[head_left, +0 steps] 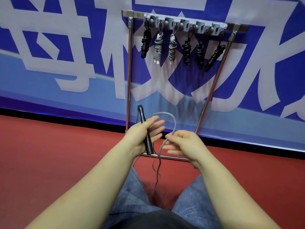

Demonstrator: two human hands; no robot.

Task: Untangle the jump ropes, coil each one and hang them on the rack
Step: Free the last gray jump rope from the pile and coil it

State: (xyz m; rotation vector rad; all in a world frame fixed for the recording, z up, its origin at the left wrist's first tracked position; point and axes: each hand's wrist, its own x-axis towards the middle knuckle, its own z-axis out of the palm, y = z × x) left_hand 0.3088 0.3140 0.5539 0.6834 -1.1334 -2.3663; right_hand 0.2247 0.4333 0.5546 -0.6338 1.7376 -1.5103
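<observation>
My left hand (145, 133) holds black jump rope handles (146, 136) upright, thumb over them and fingers stretched out to the right. The rope's grey cord (171, 120) arcs from behind those fingers over to my right hand (183, 142), which pinches it between thumb and fingers. Below the hands the cord hangs down in loose twisted strands (156, 171) between my knees. Ahead stands a metal rack (129, 66) with a grey hook bar (184, 23) on top. Several coiled ropes, black (146, 42) and grey-white (158, 47), hang from its hooks.
A blue and white banner (66, 55) covers the wall right behind the rack. The floor (57, 146) is red. The rack's bottom rail (170, 157) lies on the floor just beyond my hands. My legs in blue jeans (130, 195) fill the lower middle.
</observation>
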